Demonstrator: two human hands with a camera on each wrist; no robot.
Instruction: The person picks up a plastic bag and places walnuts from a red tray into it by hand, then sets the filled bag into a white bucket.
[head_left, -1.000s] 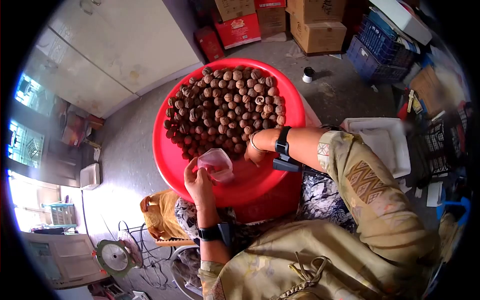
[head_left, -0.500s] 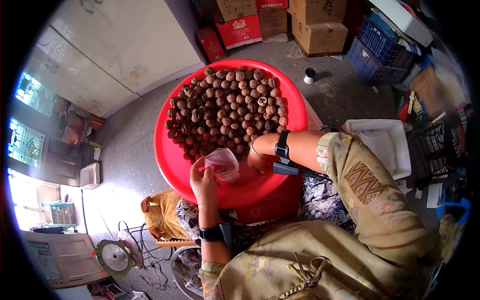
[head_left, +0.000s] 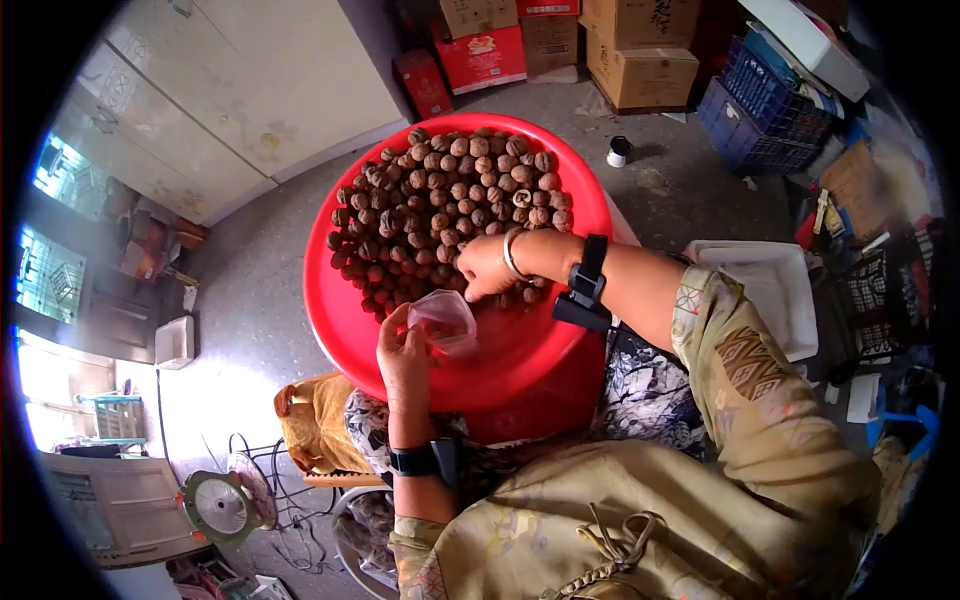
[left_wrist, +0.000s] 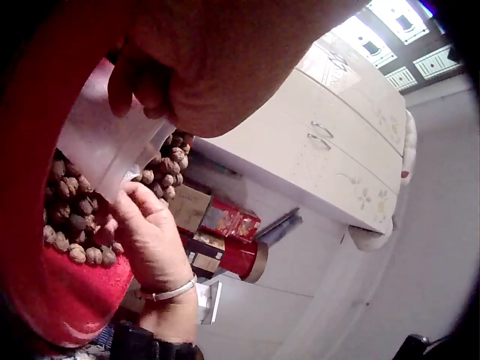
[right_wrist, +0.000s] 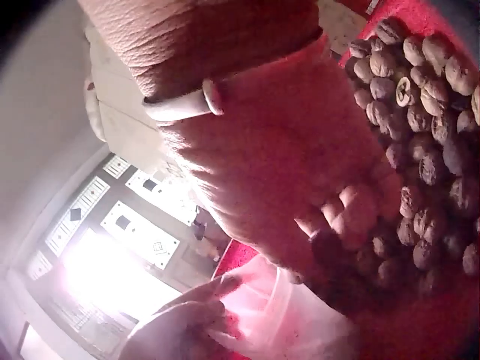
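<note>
A wide red plastic basin (head_left: 590,205) holds a heap of brown walnuts (head_left: 420,215), one of them cracked and showing a pale inside. My left hand (head_left: 402,365) grips a small translucent plastic container (head_left: 447,322) by its left side, over the bare near part of the basin. Across the near edge of the walnuts reaches my right hand (head_left: 488,268), fingers bent downward, fingertips close to the container's far rim. In the right wrist view the curled fingers (right_wrist: 352,214) are above the walnuts; I cannot tell whether they hold one.
Cardboard boxes (head_left: 640,75) and blue crates (head_left: 755,120) are stacked beyond the basin. On the right lies a white tub (head_left: 790,270); a white cabinet (head_left: 250,90) stands at the left. A yellow-brown cloth item (head_left: 315,425) and a fan (head_left: 220,508) are at the lower left.
My right hand has risen from the basin's near bottom and moved away from me and left, over the walnuts beside the container. My left hand keeps its hold on the container, shifting only slightly.
</note>
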